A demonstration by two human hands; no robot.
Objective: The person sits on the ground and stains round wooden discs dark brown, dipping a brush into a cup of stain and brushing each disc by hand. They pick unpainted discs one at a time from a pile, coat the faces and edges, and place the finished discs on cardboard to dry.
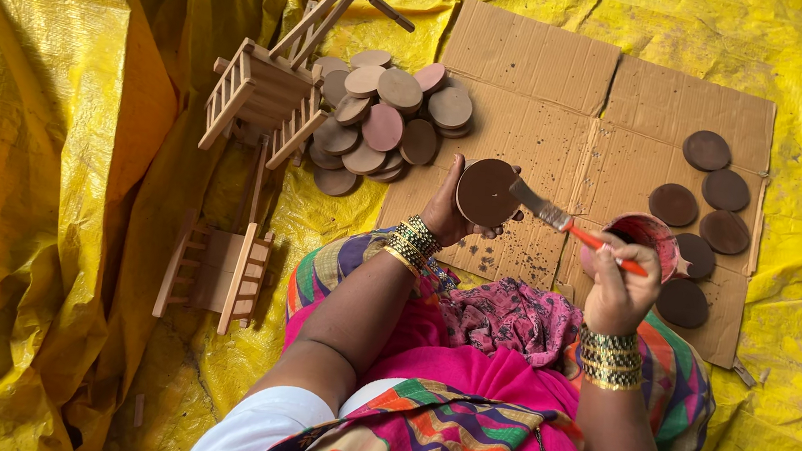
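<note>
My left hand (451, 211) holds a round wooden disc (485, 192) coated in dark brown paint, raised over the cardboard. My right hand (619, 286) grips a flat paintbrush (572, 226) with an orange handle; its bristles touch the disc's right edge. A small pot of brown paint (647, 232) sits just behind my right hand. Both wrists wear stacks of bangles.
A heap of unpainted discs (385, 121) lies left of the flattened cardboard (546, 101). Several painted dark discs (704, 215) lie on the cardboard's right side. Two small wooden cart frames (259, 99) (215, 270) rest at the left on the yellow tarp (46, 165).
</note>
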